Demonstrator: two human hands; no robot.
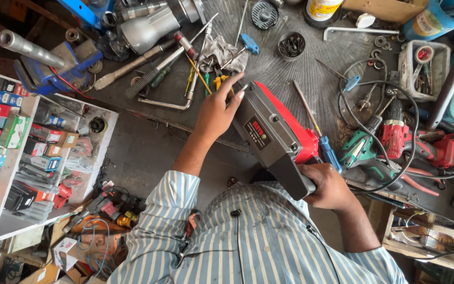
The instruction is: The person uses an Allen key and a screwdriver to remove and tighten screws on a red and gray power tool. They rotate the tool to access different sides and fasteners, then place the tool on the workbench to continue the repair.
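At the left of the view, a shelf unit [6, 158] of small coloured boxes stands beside the counter [290, 73], and a blue bench vise [53, 63] sits at the counter's far left corner. Next to the right lies a loose row of long tools: a hammer [132, 60], a ridged round bar [153, 73] and several screwdrivers, with a crumpled grey rag [222, 52] just beyond them. The left hand [217, 113] rests on the upper end of the grey and red power tool [277, 139], its grip wrapped loosely over the corner, fingers spread rather than clenched (the palm side is hidden). The tool is held above the counter's near edge, close to the striped shirt, and its long axis runs diagonally from the left hand, upper left, down to the right hand [332, 186], lower right. The right hand's grip is closed firmly round the tool's lower end, nearer the body; each hand therefore takes one end, and the body of the tool lies between them. Just beside the tool's red face lies a blue-handled screwdriver [319, 137], roughly parallel to it and near the right hand. Farther right, a green cordless drill [366, 155] and a red cordless drill [400, 134] crowd the counter, looped by a black cable [413, 121]; these stand closest in the way of any swing to the right. A white tray [424, 63] of small parts sits at the far right.
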